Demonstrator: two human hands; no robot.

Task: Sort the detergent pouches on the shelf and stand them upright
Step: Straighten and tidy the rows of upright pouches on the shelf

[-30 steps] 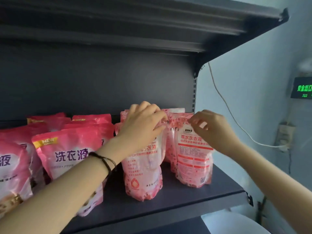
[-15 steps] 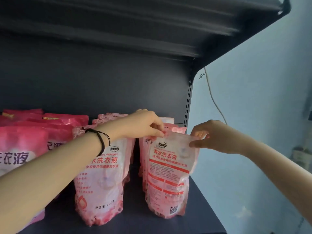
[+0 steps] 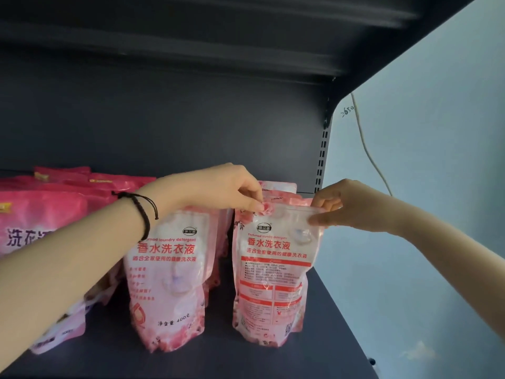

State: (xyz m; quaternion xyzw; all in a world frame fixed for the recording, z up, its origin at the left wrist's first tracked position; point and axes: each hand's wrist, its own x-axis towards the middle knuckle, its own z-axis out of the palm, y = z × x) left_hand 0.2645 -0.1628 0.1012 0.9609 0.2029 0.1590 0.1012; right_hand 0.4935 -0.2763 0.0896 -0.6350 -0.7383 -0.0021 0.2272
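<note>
While you view the lower centre of the frame, note that the front pouch [image 3: 273, 274] stands upright on the dark shelf [image 3: 246, 359], its top edge held between your two hands. Your left hand [image 3: 218, 192] reaches in from the lower left, fingers curled, pinching the pouch's upper left corner. Your right hand [image 3: 347, 206] enters from the right edge, thumb and fingers pinching the upper right corner. A second pouch [image 3: 169, 280] stands upright just left of it, partly behind your left forearm.
</note>
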